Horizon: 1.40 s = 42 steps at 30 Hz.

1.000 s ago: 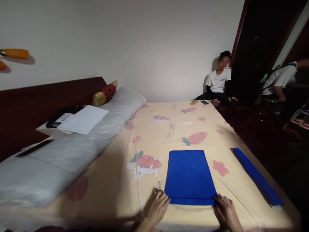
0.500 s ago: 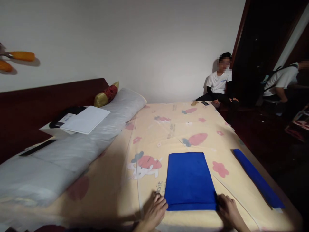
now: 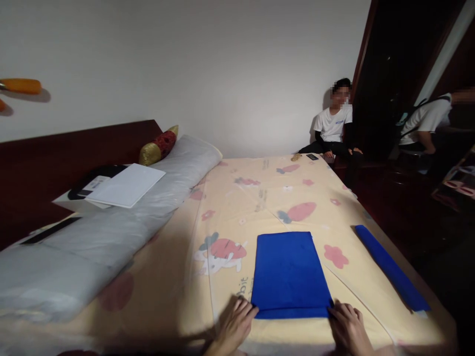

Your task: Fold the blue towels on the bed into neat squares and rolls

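A folded blue cloth [image 3: 291, 272] lies flat on the bed, with a narrow fold running along its near edge. At its near left corner, my left hand [image 3: 239, 319] is closed, the fingertips pinching the cloth. My right hand [image 3: 348, 319] grips the near right corner in the same way, fingers bent and pressed together. Farther right, a long, narrow blue cloth roll [image 3: 391, 267] lies along the bed's right side, apart from both hands.
The bed sheet [image 3: 222, 212] has carrot and rabbit prints. A grey bolster [image 3: 92, 257] lies at left, with a white flat board [image 3: 128, 185] on it. A phone [image 3: 312, 156] rests near the far edge, where a person [image 3: 334, 123] sits. Another person [image 3: 426, 123] is at far right.
My right hand has moved slightly left onto the cloth's corner. The view has shifted a little, and the cloth lies much as before.
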Each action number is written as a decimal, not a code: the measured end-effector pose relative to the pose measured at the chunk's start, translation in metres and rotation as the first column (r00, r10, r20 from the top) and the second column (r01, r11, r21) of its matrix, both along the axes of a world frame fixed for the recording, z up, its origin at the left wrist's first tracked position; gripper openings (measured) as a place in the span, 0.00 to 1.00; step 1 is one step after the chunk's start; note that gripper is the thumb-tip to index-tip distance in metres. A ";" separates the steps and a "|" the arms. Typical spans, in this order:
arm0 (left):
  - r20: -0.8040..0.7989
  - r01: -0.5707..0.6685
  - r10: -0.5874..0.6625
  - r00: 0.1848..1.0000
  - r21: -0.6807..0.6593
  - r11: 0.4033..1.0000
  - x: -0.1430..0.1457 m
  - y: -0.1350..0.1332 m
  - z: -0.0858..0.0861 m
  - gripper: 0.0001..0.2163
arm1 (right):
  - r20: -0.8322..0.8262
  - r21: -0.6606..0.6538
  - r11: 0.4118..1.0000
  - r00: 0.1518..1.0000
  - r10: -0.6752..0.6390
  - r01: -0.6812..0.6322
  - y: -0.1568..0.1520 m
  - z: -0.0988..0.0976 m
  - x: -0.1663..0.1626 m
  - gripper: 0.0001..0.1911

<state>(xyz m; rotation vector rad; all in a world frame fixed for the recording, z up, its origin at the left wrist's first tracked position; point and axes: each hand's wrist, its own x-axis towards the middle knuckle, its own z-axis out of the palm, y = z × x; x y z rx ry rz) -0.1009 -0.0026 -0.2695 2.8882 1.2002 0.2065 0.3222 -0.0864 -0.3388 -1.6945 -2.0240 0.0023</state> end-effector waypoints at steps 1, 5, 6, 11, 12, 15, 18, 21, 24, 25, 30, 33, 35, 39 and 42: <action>0.025 0.002 -0.001 1.000 -0.042 0.999 0.001 0.002 0.005 0.22 | -0.009 -0.016 1.000 1.000 -0.004 0.003 0.003 0.005 -0.001 0.15; 0.106 -0.049 0.071 0.992 -0.202 0.978 0.007 0.011 0.015 0.16 | -0.059 -0.110 0.994 0.998 -0.036 0.029 0.017 0.026 -0.004 0.08; 0.117 -0.073 0.102 0.988 -0.234 0.970 0.009 0.013 0.015 0.15 | -0.069 -0.142 0.989 0.997 -0.040 0.030 0.020 0.029 -0.005 0.08; 0.056 -0.211 0.248 0.967 -0.368 0.906 0.014 0.019 0.009 0.14 | -0.067 -0.270 0.963 0.997 -0.045 0.026 0.030 0.033 -0.007 0.05; 0.032 -0.252 0.283 0.958 -0.371 0.894 0.014 0.020 0.008 0.14 | -0.057 -0.271 0.962 0.997 -0.056 0.038 0.031 0.031 -0.008 0.05; -0.011 -0.359 0.379 0.925 -0.349 0.866 0.015 0.023 0.007 0.15 | -0.032 -0.192 0.974 0.992 -0.126 0.117 0.031 0.027 -0.012 0.11; -0.021 -0.440 0.453 0.891 -0.281 0.853 0.020 0.020 0.004 0.18 | -0.029 -0.057 0.980 0.981 -0.193 0.192 0.027 0.023 -0.025 0.20; -0.031 -0.421 0.421 0.907 -0.137 0.897 0.038 0.008 -0.005 0.23 | -0.029 0.042 0.987 0.988 -0.153 0.154 0.024 0.022 -0.050 0.23; -0.040 -0.258 0.255 0.966 -0.095 0.961 0.069 -0.009 -0.016 0.24 | -0.043 0.079 0.997 0.999 0.012 -0.008 0.024 0.024 -0.083 0.25; -0.016 -0.199 0.199 0.980 -0.095 0.975 0.080 -0.013 -0.019 0.23 | -0.057 0.071 0.996 0.996 0.065 -0.061 0.025 0.026 -0.093 0.23; 0.163 -0.033 0.042 0.986 -0.058 0.998 0.108 -0.019 -0.023 0.18 | -0.132 -0.005 0.992 0.983 0.126 -0.128 0.033 0.036 -0.113 0.12; 0.156 -0.033 0.038 0.987 -0.038 0.999 0.094 -0.011 -0.019 0.16 | -0.143 -0.030 0.990 0.981 0.129 -0.135 0.034 0.039 -0.093 0.11; 0.129 -0.080 0.079 0.989 0.002 0.997 0.074 -0.004 -0.017 0.16 | -0.140 -0.033 0.993 0.985 0.105 -0.111 0.032 0.036 -0.072 0.12; 0.076 -0.228 0.222 0.972 0.093 0.969 0.043 0.003 -0.019 0.16 | -0.098 0.025 0.999 0.995 -0.033 0.036 0.026 0.024 -0.049 0.15; 0.081 -0.283 0.275 0.958 0.112 0.953 0.060 -0.002 -0.029 0.17 | -0.087 0.089 0.992 0.993 -0.078 0.086 0.028 0.020 -0.074 0.18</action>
